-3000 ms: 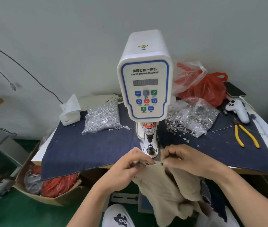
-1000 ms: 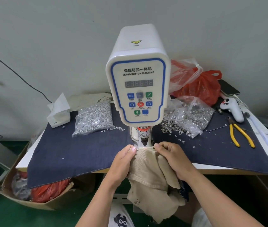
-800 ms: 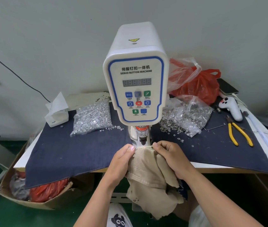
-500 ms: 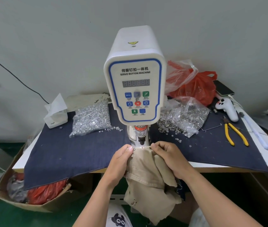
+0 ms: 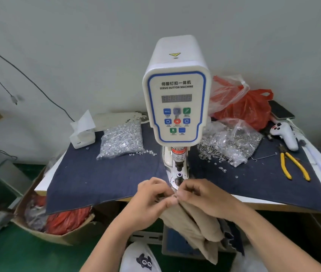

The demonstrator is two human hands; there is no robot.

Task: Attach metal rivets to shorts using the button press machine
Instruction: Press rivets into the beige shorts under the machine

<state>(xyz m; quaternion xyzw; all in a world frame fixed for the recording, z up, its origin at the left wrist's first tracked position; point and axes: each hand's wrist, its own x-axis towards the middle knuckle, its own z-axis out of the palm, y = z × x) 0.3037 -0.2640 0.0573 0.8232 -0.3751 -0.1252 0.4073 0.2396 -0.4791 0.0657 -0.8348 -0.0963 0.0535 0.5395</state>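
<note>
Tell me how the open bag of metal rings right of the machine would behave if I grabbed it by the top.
The clear bag looks thin and crumpled, so it would likely sag rather than hold shape. It is packed with metal rings, so probably heavy for its size. Loose rings already lie on the denim cloth beside it, so more may spill and scatter.

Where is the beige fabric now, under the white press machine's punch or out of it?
Out. The beige fabric hangs pinched between left hand and right hand, below the bare lower die.
</note>
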